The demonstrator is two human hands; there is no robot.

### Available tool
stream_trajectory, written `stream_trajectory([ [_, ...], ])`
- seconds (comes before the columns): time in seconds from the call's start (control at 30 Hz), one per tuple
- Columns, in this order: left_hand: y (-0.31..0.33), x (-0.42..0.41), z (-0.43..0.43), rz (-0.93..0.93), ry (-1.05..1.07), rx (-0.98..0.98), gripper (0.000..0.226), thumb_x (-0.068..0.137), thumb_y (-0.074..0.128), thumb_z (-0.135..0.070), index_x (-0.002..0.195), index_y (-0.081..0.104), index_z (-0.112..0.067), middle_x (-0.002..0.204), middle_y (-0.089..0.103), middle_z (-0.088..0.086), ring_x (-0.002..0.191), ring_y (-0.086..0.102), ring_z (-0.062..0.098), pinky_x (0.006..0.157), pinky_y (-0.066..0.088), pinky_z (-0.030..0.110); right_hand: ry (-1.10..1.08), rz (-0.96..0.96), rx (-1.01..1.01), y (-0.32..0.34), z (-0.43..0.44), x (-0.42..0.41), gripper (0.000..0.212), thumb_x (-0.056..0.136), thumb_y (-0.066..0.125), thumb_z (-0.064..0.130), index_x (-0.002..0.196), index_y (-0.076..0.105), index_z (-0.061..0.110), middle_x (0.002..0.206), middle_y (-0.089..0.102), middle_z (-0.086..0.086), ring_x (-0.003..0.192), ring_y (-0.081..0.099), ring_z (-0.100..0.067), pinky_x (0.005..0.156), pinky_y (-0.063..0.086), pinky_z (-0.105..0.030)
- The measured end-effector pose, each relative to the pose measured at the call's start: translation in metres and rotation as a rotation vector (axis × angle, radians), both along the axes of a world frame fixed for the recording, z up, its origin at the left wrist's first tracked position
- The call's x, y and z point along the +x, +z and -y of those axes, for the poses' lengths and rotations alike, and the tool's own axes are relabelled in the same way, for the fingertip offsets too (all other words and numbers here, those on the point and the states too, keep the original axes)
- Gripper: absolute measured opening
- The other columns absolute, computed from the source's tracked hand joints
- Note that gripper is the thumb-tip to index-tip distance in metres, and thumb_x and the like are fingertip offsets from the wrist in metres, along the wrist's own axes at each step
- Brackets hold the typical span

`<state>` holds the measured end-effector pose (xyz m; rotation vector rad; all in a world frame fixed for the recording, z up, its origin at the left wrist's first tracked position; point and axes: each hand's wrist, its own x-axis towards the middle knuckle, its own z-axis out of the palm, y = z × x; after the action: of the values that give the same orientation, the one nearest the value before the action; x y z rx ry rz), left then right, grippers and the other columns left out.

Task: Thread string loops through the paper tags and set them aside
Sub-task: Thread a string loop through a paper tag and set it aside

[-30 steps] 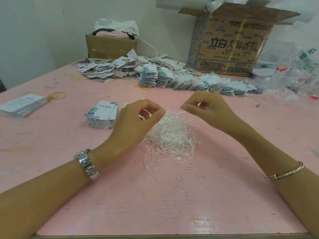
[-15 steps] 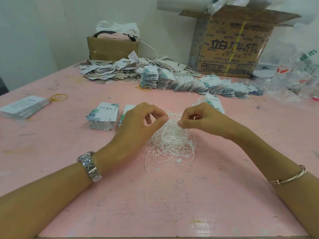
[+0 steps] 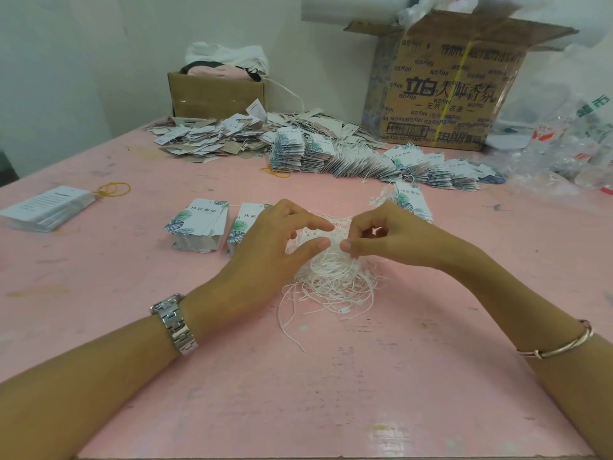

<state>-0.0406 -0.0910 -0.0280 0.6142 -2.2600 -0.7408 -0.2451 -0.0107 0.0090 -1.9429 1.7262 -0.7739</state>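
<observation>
Cardboard box (image 3: 215, 97) w/ bag (image 3: 212, 72); R fingers (image 3: 356, 249) pinch string (image 3: 331, 273).

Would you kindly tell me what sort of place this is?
Probably a small packing workroom: heaps of printed paper tags, a tangle of white string loops on a pink table, an opened cardboard carton.

Left hand (image 3: 265, 250) grip parted, right hand (image 3: 394, 237) grip pinched, fingertips close
</observation>
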Motion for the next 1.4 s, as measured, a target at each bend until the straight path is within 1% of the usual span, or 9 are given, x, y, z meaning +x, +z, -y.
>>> stream_trajectory([
  [0.23,0.004,0.0,-0.003,-0.059,-0.036,0.012,0.022,0.097,0.056,-0.031,0.112,0.072,-0.029,0.108,0.056,-0.005,0.099,0.051,0.014,0.092,0.042,0.029,0.005,0.071,-0.214,0.001,0.0,0.006,0.019,0.074,0.079,0.035,0.068,0.073,0.017,0.058,0.06,0.014,0.053,0.042,-0.003,0.054,0.031,-0.01],
  [0.47,0.005,-0.001,-0.005,-0.131,-0.091,0.135,0.02,0.091,0.059,-0.041,0.106,0.072,-0.037,0.108,0.058,-0.01,0.099,0.052,0.009,0.076,0.032,0.011,0.029,0.071,-0.44,0.009,-0.006,0.017,0.012,0.083,0.075,0.022,0.081,0.076,0.01,0.07,0.062,-0.002,0.06,0.042,-0.03,0.054,0.032,-0.032],
  [0.6,0.007,-0.002,-0.004,-0.22,-0.087,0.172,0.023,0.08,0.067,-0.047,0.095,0.075,-0.032,0.103,0.062,-0.014,0.087,0.049,-0.002,0.072,0.033,0.006,0.041,0.094,-0.473,0.011,-0.009,0.02,0.01,0.086,0.074,0.019,0.081,0.076,0.009,0.067,0.058,0.003,0.055,0.035,-0.015,0.053,0.029,-0.024],
  [0.73,0.009,-0.003,-0.004,-0.277,-0.079,0.143,0.014,0.083,0.072,-0.04,0.09,0.073,-0.029,0.102,0.064,-0.01,0.085,0.052,0.002,0.068,0.033,0.009,0.034,0.187,-0.375,0.011,-0.008,0.022,0.016,0.085,0.071,0.027,0.082,0.075,0.012,0.071,0.06,-0.016,0.063,0.043,-0.042,0.055,0.036,-0.043],
  [0.9,0.016,0.0,0.001,-0.419,-0.028,0.114,0.005,0.088,0.065,-0.029,0.085,0.063,-0.031,0.088,0.064,-0.017,0.074,0.052,0.003,0.062,0.035,0.015,0.119,0.356,-0.146,0.012,-0.01,0.019,0.016,0.087,0.074,0.028,0.074,0.072,0.019,0.07,0.058,0.003,0.063,0.046,-0.011,0.059,0.035,-0.017],
  [1.0,0.02,0.003,0.004,-0.542,-0.002,0.159,0.01,0.095,0.062,-0.021,0.087,0.061,-0.027,0.088,0.069,-0.002,0.074,0.055,0.02,0.061,0.042,0.031,0.115,0.452,-0.169,0.015,-0.009,0.016,0.013,0.082,0.071,0.029,0.07,0.071,0.023,0.069,0.054,0.002,0.059,0.036,-0.012,0.054,0.029,-0.017],
  [1.13,0.021,0.003,0.005,-0.573,0.01,0.205,0.013,0.098,0.06,-0.021,0.087,0.062,-0.029,0.081,0.07,-0.011,0.074,0.054,0.044,0.063,0.043,0.048,0.063,0.604,-0.234,0.02,-0.007,0.011,0.022,0.083,0.065,0.02,0.062,0.068,0.026,0.065,0.051,0.006,0.059,0.034,-0.01,0.052,0.028,-0.017],
  [1.27,0.017,0.001,0.005,-0.473,-0.05,0.236,0.01,0.094,0.064,-0.023,0.086,0.065,-0.028,0.073,0.067,-0.016,0.064,0.056,0.016,0.064,0.04,0.02,-0.045,0.738,-0.343,0.02,-0.004,0.008,0.022,0.087,0.058,0.016,0.066,0.064,0.02,0.068,0.051,0.004,0.06,0.037,-0.009,0.052,0.028,-0.019],
  [1.4,0.009,0.001,0.004,-0.223,-0.146,0.233,0.005,0.089,0.069,-0.032,0.085,0.07,-0.028,0.073,0.066,-0.017,0.072,0.056,-0.006,0.078,0.036,0.012,-0.15,0.799,-0.443,0.021,-0.004,0.003,0.019,0.096,0.055,0.018,0.079,0.057,0.011,0.072,0.05,0.002,0.061,0.039,-0.006,0.051,0.029,-0.017],
])
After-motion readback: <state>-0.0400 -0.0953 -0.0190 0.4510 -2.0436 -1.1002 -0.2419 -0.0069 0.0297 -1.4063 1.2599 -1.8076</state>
